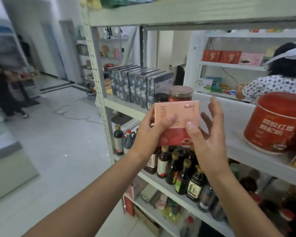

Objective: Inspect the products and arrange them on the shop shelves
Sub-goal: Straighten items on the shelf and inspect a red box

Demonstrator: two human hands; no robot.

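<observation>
Two hands on one item: a flat pink-and-red cardboard box [177, 113], printed face toward the cam, held in mid-air just in front of the white metal shelf rack [237, 127], approx level w/ its middle board and touching no board.

Left hand [149, 132] grips the box's left side: thumb pressed flat on the front, other fingers curled round the edge to the back. Right hand [207, 139] has only its thumb on the front, near the lower right corner. Its fingers [216, 106] are straight and spread, standing off the box's right edge. I can't tell if any touch the back.

Just behind the box, on the middle board, I see a clear jar w/ brown lid [181, 94]. Left of that is a row of dark upright cartons [137, 84]. Well to the right on the same board sits a big red round tin w/ Chinese lettering [277, 124]. One board down, under the box, is a cluster of dark sauce bottles [183, 171].

Beyond the rack, a person in a dotted shirt [278, 82] faces another shelf. Left side: pale tiled floor [58, 151] w/ a thin cable [75, 117] lying on it.
</observation>
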